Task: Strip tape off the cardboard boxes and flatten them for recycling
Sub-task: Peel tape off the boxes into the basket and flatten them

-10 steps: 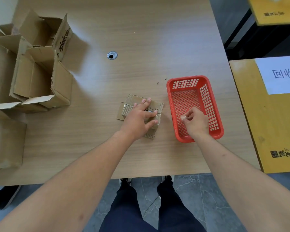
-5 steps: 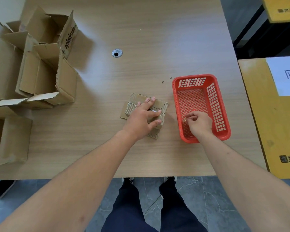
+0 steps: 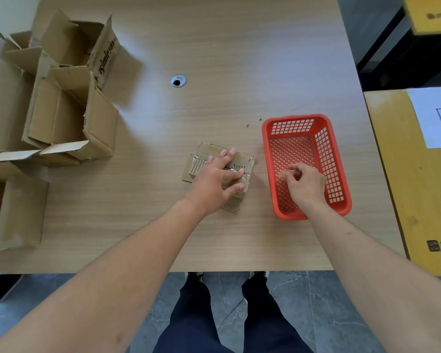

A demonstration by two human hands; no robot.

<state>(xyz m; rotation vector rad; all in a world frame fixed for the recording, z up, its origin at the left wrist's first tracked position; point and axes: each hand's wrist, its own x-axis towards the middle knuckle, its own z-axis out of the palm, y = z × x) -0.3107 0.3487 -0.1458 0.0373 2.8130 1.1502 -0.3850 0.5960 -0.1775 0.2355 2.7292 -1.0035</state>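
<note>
Left hand [image 3: 214,183] presses the flattened cardboard box [image 3: 242,161] on the bench [image 3: 239,59], fingers straight. Right hand [image 3: 304,186] is over the red basket [image 3: 339,174], fingers curled; what they pinch is unclear.

Under my left hand [image 3: 215,180] lies one small flattened cardboard box [image 3: 242,161]. Around my right hand [image 3: 306,185] sits one red plastic basket [image 3: 341,174], the only one. Well off to the left of my left fingers I count at least four open cardboard boxes [image 3: 69,110], bunched together so I cannot be surer. Beyond my fingertips there is one round cable hole [image 3: 178,80] in the one wooden table [image 3: 239,59]. Right of my right hand stand two yellow boxes [image 3: 405,174], one bearing one white sheet [image 3: 435,115].
</note>
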